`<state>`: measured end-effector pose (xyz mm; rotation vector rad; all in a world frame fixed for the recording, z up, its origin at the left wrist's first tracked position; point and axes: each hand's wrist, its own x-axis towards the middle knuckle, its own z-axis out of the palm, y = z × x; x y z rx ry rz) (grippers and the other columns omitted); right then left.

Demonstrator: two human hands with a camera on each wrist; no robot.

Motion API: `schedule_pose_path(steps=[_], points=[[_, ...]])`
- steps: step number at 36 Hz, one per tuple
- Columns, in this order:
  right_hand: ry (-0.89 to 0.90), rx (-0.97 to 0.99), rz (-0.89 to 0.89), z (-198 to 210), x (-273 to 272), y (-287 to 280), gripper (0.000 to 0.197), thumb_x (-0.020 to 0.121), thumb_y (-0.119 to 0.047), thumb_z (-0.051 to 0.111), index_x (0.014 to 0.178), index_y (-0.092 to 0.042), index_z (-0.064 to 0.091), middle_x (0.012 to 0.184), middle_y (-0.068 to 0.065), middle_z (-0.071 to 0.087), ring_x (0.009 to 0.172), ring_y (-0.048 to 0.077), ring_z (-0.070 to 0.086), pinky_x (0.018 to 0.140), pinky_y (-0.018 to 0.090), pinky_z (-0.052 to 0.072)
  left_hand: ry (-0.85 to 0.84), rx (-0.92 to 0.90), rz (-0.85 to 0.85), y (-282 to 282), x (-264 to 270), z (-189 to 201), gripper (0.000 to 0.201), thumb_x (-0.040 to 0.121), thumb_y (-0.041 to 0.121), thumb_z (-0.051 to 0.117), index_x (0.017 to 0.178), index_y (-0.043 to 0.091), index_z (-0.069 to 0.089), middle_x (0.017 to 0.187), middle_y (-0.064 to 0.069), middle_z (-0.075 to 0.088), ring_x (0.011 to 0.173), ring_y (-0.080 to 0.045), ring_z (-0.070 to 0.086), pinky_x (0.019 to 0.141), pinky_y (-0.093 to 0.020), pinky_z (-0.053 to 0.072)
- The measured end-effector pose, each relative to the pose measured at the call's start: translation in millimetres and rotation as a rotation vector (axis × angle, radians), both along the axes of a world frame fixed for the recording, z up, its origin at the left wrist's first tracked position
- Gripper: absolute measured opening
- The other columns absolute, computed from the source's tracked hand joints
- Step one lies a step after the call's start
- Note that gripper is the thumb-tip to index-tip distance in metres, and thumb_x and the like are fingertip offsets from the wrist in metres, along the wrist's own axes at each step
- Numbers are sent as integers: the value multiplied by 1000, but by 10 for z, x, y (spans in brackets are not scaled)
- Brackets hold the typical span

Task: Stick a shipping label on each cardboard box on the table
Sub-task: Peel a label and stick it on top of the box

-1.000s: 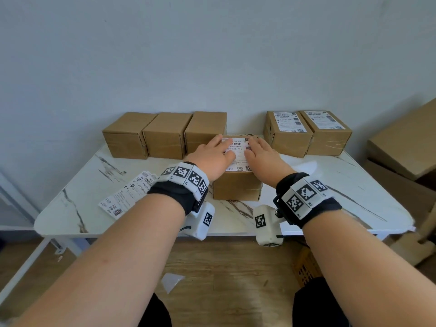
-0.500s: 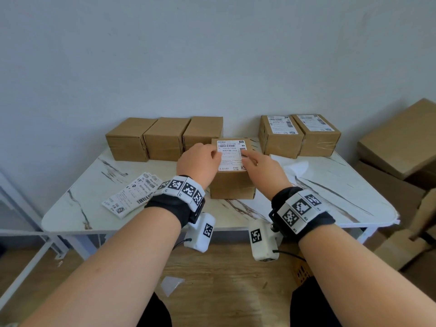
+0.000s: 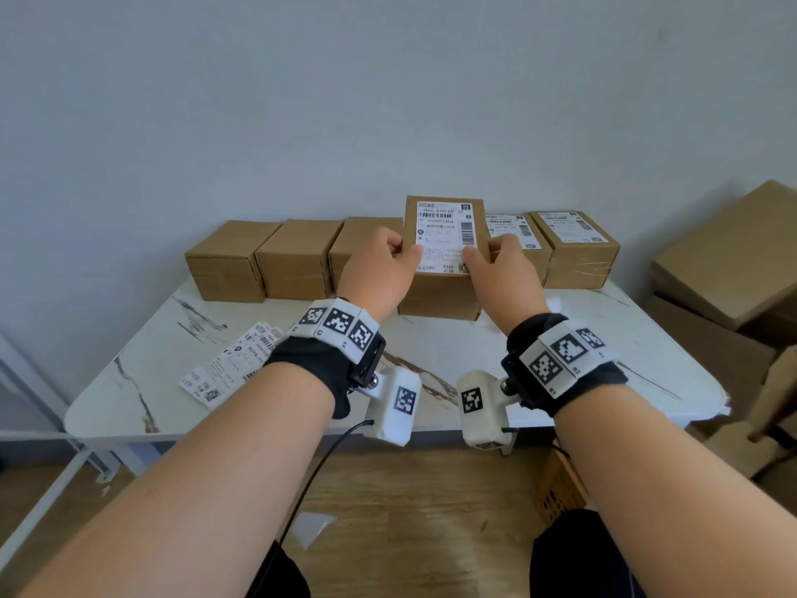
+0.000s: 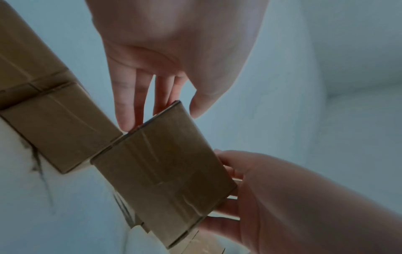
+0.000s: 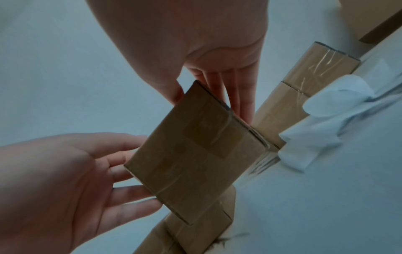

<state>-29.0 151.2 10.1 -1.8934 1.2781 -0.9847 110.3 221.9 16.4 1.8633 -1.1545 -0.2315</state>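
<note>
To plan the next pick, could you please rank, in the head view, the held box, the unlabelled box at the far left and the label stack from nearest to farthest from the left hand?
1. Held box, gripped by the left hand.
2. Label stack, on the table, front left.
3. Far-left box, back row.

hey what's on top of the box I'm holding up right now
A white shipping label covers most of the top of the held box. Both thumbs press on its lower edge: left hand, right hand. They hide part of its print.

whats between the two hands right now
The labelled box, held up off the table: left hand and right hand grip its opposite sides, clearest in the head view.
</note>
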Motion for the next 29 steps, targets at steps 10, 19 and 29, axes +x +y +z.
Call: schedule_pose_path(steps=[10,19,29], points=[[48,-54,79,130,143,-488,31,97,-29,47,122,-15,59,105,-2,62,86,14,57,67,25,46,32,-29,-120,-385,83,104,35,96,24,47,130,25,54,127,9,62,98,-11,62,66,-17,46],[231,-55,57,54,291,-968,25,96,-30,47,108,-12,60,95,2,61,86,20,55,67,27,38,-94,86,-75,-825,163,-49,37,101,21,41,137,14,46,134,-2,56,116,-23,55,87,-28,41],[494,-102,-5,-176,449,-1393,42,92,-36,46,56,-19,32,87,11,41,86,25,39,91,42,42,-57,194,-51,-1111,234,-260,43,102,18,38,145,11,37,139,-7,52,120,-26,53,94,-33,42]])
